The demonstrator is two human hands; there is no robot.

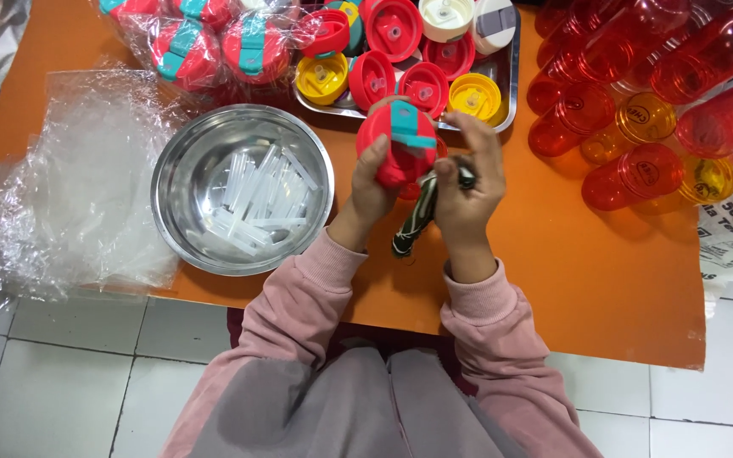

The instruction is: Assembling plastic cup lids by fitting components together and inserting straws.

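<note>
Red lid (396,144) gripped in my left hand (370,182); right hand (467,182) pinching cord (413,222) w/ fingertips. Cord cld slip, grip thin.

At the centre of the frame, the left hand (372,182) grips a red lid (396,144) with a teal flap, while the right hand (468,182) pinches a dark cord (413,222) beside it. Left of them on the orange tabletop (604,280) stands a steel bowl (188,161) of clear tubes (265,199); red bottles (638,76) lie at upper right.
</note>
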